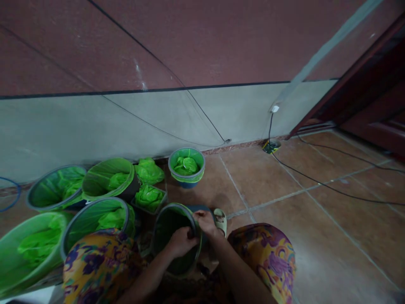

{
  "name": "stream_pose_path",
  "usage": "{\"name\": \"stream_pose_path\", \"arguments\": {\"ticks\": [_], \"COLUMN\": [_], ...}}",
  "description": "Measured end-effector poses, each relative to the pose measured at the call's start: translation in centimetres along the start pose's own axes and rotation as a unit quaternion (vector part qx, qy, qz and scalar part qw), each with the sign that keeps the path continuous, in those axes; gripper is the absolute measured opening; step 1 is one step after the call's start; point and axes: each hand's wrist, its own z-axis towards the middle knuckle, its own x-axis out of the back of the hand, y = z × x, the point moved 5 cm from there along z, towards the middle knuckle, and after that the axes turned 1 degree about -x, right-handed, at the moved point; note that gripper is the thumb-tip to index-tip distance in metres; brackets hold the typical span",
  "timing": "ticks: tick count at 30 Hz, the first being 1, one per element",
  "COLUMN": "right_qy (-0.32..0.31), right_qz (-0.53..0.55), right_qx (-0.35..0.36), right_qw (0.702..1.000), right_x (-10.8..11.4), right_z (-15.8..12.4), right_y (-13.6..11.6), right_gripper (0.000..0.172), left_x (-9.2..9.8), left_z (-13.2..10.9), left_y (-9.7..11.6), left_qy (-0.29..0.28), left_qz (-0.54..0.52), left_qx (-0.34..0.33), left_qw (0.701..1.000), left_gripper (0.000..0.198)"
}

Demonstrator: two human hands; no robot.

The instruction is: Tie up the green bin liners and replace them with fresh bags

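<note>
Left hand [182,241] curled shut over right-side rim of dark bin [172,206], fingers gripping edge of green liner [167,230] there. Right hand [205,222] just beyond it on same rim, fingertips pinched on same liner edge. Bin on floor tiles, seemingly tipped toward wearer, floral-clad knees either side. Liner down inside bin, dim; fold over rim only partly made out.

Risks, as judged:
- Thin film, both grips close together on one stretch of rim. Could tear or overstretch under a hard pull.
- Left side of bin rim held by nothing. Could slip back inside while right side gets drawn over.
- Bin unbraced. Could skid or roll toward sandal [220,220] just right of it.
- Lined bucket [98,219] just left of bin, more packed close behind that. Could get knocked by a swinging elbow.
- Tray of loose bags [148,197] just behind bin. Could snag a sleeve.
- Cable [316,183] well right of bin. No concern at hand level.
</note>
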Motion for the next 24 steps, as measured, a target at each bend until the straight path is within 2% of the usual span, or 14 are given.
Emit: {"name": "stream_pose_path", "arguments": {"ticks": [3,5,8,11,16,20,24], "right_qy": [-0.011,-0.019,-0.018,-0.014,0.0,0.054,0.105], "right_qz": [0.051,0.058,0.047,0.022,-0.122,-0.236,-0.234], "right_qx": [-0.045,-0.061,-0.054,-0.033,-0.016,0.013,-0.004], "right_qw": [0.998,0.996,0.997,0.999,0.992,0.97,0.966], "right_x": [0.1,0.1,0.2,0.4,1.0,1.4,1.7], "right_z": [-1.0,-1.4,-1.4,-0.7,-0.4,-1.1,-1.4], "right_y": [0.9,1.1,0.9,0.3,-0.5,-1.5,-1.1], "right_gripper": [0.017,0.019,0.022,0.021,0.013,0.017,0.016], "left_x": [1.8,2.5,2.1,1.2,0.2,0.3,0.2], "left_z": [1.2,2.1,3.0,3.2,3.2,3.3,3.1], "left_y": [-0.4,-0.3,0.1,0.3,0.0,-0.1,0.0], "left_qy": [0.085,0.114,0.112,0.105,0.103,0.111,0.121], "left_qz": [-0.104,-0.172,-0.225,-0.213,-0.157,-0.15,-0.197], "left_qx": [0.079,0.113,0.128,0.113,0.086,0.09,0.097], "left_qw": [0.988,0.972,0.959,0.965,0.978,0.978,0.968], "left_gripper": [0.027,0.025,0.016,0.015,0.014,0.012,0.007]}}
